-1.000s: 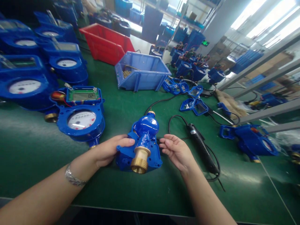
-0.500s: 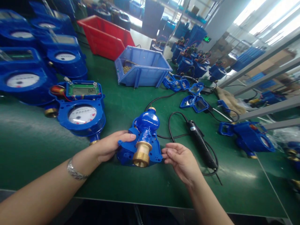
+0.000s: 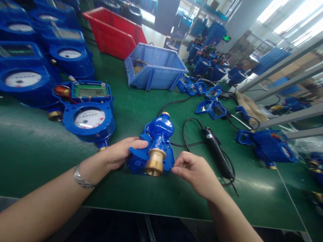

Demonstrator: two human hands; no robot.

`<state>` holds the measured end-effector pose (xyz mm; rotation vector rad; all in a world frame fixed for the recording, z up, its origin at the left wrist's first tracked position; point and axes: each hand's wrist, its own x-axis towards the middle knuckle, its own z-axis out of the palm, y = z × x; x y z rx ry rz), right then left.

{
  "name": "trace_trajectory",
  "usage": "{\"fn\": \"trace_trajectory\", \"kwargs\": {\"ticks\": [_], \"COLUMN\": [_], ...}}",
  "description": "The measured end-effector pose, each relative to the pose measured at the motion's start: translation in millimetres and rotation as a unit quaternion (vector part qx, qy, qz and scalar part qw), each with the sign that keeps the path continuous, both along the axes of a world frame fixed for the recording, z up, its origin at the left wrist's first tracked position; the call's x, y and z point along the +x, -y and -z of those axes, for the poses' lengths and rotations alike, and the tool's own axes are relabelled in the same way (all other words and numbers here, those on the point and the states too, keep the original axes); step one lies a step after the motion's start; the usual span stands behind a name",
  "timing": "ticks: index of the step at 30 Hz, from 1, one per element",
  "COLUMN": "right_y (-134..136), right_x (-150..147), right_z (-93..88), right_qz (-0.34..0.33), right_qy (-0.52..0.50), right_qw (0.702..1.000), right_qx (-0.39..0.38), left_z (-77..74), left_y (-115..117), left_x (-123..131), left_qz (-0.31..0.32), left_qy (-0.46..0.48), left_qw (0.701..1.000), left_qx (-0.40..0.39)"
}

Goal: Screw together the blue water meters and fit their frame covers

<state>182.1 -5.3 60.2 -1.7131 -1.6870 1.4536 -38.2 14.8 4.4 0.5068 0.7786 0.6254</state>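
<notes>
The blue meter body (image 3: 158,143) is at the near middle of the green table (image 3: 141,198), its threaded brass end (image 3: 154,166) facing the near edge. The left hand (image 3: 123,151) clasps its left side, thumb on top, the other fingers partly hidden. The right hand (image 3: 195,171) is at its near right corner, fingers curled toward the thumb; I cannot tell whether the tips pinch anything. To the right lies a black screwdriver (image 3: 218,156) with a cable; to the left sits an uncovered meter (image 3: 89,119) with a display. Farther off are blue frames (image 3: 217,110), a light blue bin (image 3: 161,77) and, farther left, a red bin (image 3: 113,33).
</notes>
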Motion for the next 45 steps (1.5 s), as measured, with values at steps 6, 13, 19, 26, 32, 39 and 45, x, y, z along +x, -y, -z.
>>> {"fn": "trace_trajectory", "kwargs": {"ticks": [6, 13, 19, 26, 32, 39, 45], "right_y": [-4, 8, 14, 25, 34, 52, 58], "right_x": [11, 30, 40, 51, 38, 22, 6], "right_z": [8.8, 20.1, 25.2, 32.6, 34.0, 27.8, 16.1], "right_qz": [0.088, 0.220, 0.310, 0.316, 0.303, 0.277, 0.250], "right_qy": [-0.185, -0.319, -0.363, -0.377, -0.351, -0.286, -0.259], "right_qw": [0.976, 0.917, 0.877, 0.865, 0.885, 0.915, 0.932], "right_qx": [-0.078, -0.092, -0.059, -0.098, -0.048, 0.070, 0.044], "left_z": [-0.4, -0.3, -7.4, -11.1, -13.2, -15.1, -15.5], "left_y": [0, 6, 17, 21, 24, 29, 31], "left_x": [-1, 8, 34, 44, 55, 59, 61], "left_qz": [-0.002, -0.051, -0.121, -0.164, -0.184, -0.173, -0.182], "left_qy": [0.001, -0.017, -0.027, -0.030, -0.024, 0.011, -0.008], "left_qw": [1.000, 0.998, 0.992, 0.985, 0.982, 0.984, 0.982], "left_qx": [-0.002, -0.017, -0.025, -0.050, -0.047, -0.032, -0.044]}}
